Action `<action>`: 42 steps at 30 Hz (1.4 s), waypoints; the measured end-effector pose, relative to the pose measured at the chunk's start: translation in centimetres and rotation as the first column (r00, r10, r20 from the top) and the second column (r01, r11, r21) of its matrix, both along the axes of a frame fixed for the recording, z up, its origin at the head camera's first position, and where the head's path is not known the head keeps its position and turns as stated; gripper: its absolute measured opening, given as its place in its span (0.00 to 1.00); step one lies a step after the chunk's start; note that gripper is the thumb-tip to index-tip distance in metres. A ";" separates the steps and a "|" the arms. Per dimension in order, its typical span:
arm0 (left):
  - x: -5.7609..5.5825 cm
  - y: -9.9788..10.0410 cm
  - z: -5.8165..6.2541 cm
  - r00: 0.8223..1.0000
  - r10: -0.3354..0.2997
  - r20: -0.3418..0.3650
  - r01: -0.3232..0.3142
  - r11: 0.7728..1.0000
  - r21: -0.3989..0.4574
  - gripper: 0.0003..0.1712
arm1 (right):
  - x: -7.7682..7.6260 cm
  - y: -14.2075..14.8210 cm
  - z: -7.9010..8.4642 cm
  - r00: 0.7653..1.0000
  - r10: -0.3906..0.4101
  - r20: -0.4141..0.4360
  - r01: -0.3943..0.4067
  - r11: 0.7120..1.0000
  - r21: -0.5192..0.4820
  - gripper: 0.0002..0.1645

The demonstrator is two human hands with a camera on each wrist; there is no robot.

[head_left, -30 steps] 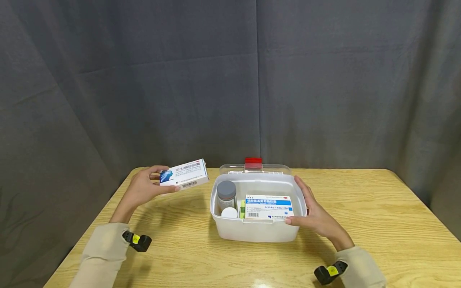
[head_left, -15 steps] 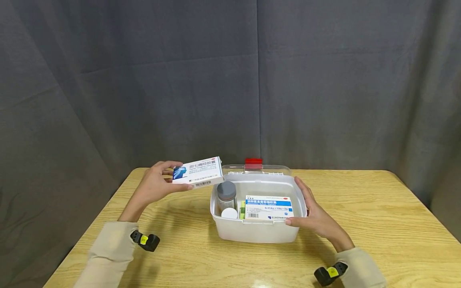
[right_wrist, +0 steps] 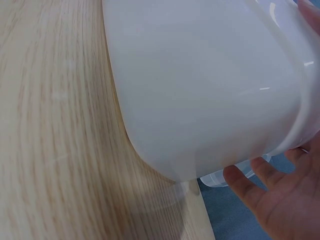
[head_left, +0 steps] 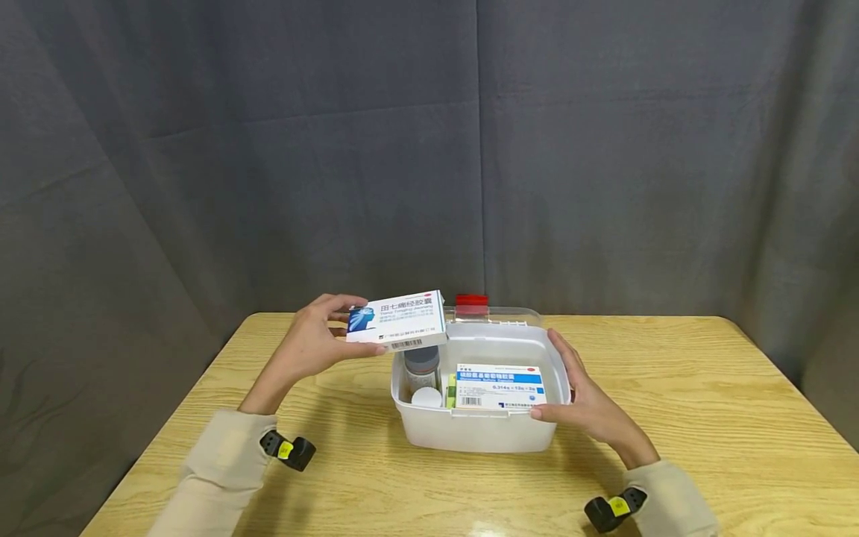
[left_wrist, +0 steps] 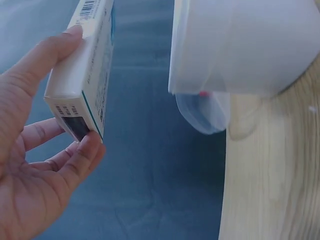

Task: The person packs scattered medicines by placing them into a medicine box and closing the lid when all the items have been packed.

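Observation:
My left hand (head_left: 312, 347) holds a white medicine box (head_left: 396, 321) with blue print by its left end, thumb on the near side. Tilted, it hovers over the left back corner of a white plastic storage box (head_left: 476, 435), partly covering a grey-capped bottle (head_left: 423, 365). The left wrist view shows fingers (left_wrist: 82, 162) under the medicine box's end. My right hand (head_left: 593, 410) grips the storage box's right side, thumb by the front rim; in the right wrist view its fingers (right_wrist: 242, 185) touch the wall. Inside stands another blue-and-white medicine box (head_left: 499, 388).
A white round cap (head_left: 426, 397) and a green packet (head_left: 452, 391) sit inside the storage box. Its clear lid (head_left: 513, 316) with a red latch (head_left: 472, 300) hangs open behind. Wooden table (head_left: 349, 477) surrounds it; a grey curtain (head_left: 335, 164) stands beyond.
My left hand has carried the medicine box rightwards, from beside the storage box to above its left back corner. My right hand and the storage box stay where they were.

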State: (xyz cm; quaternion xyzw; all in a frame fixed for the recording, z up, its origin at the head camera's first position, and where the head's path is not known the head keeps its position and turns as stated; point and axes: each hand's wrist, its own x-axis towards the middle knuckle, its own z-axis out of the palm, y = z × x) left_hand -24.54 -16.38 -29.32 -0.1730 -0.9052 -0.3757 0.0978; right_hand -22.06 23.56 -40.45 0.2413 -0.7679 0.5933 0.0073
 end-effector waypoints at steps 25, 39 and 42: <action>1.0 5.1 0.6 0.986 -0.167 -0.010 0.168 0.986 0.025 0.42 | -0.3 -0.2 0.0 1.000 -0.005 0.016 0.005 1.000 0.004 0.68; 0.6 8.9 -0.7 0.974 -0.227 0.013 0.228 0.973 -0.047 0.42 | -0.3 0.3 0.0 1.000 0.013 0.016 -0.012 1.000 -0.015 0.68; 0.4 9.6 -1.2 0.972 -0.236 0.019 0.236 0.970 -0.049 0.42 | -0.3 0.3 0.0 1.000 0.008 0.011 -0.008 1.000 -0.010 0.68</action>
